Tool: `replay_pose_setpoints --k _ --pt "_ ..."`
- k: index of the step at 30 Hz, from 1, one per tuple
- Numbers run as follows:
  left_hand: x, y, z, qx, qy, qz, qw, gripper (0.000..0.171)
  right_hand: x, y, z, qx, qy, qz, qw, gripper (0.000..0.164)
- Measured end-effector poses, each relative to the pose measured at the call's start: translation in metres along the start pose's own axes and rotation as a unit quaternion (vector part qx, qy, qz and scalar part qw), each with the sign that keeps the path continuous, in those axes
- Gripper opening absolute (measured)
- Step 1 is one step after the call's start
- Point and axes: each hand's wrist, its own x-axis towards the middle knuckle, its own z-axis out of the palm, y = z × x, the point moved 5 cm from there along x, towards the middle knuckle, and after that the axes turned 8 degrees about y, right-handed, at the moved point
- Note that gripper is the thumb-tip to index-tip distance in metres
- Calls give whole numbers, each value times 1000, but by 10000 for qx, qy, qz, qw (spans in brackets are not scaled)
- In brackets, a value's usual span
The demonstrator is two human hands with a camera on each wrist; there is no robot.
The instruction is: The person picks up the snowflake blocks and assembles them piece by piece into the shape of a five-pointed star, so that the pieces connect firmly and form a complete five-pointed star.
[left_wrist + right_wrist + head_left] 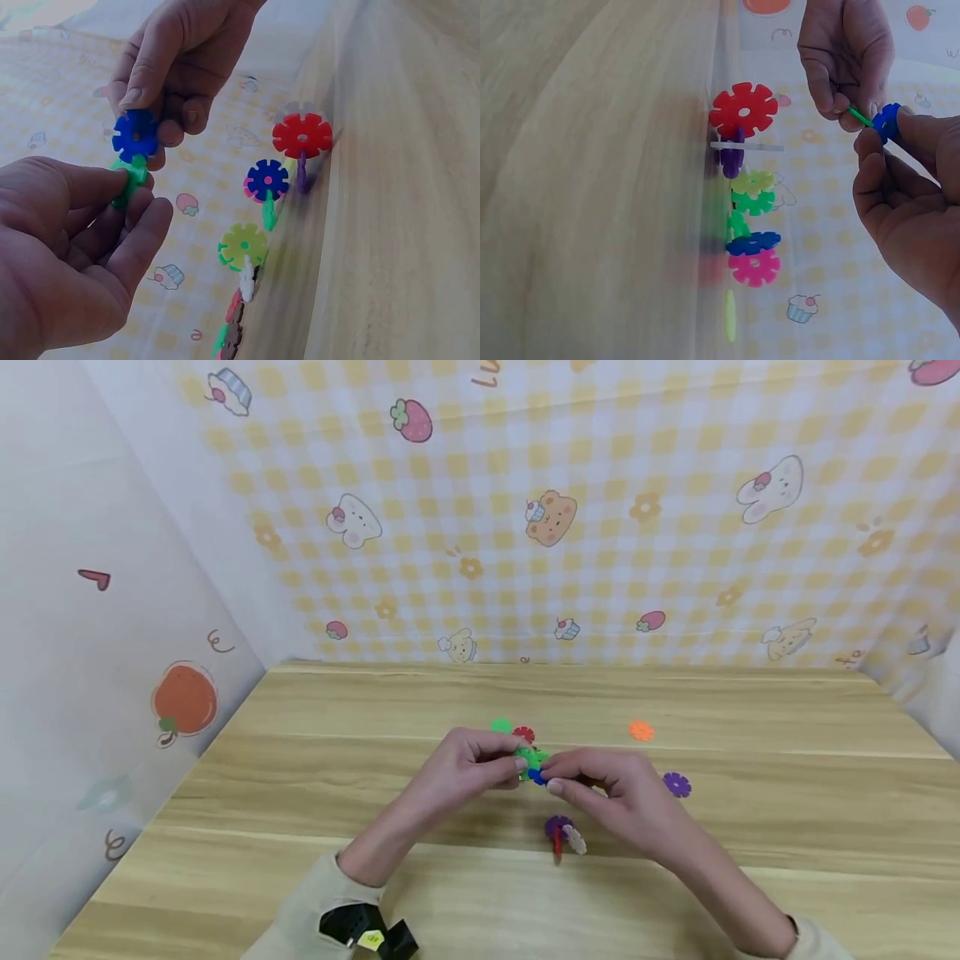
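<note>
Left hand [465,770] pinching green disc [133,180], right hand [630,793] pinching blue disc [127,142], both partly hidden

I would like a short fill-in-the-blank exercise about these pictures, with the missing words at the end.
1. The ____ hand holds a green disc.
2. The ____ hand holds a blue disc.
3. In the head view, the rightmost disc is ____.
4. The back cloth is checked in white and ____.

Missing words: left; right; purple; yellow.

The tabletop [300,768] has room leftward; 3 linked discs [557,828] stand between the forearms [393,835].
</note>
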Motion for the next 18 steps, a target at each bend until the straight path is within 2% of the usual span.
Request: replay_pose_setpoints --k 5,13,18 --pt "-1 -2 0 103 5 -38 9999 18 -4 5 5 18 99 242 9997 15" --pt "0 -4 2 -524 -157 -250 9982 24 -10 7 2 485 295 297 9979 17" --pt "-1 -1 3 -651 -219 -262 9973 27 -12 6 2 770 302 164 9964 18"
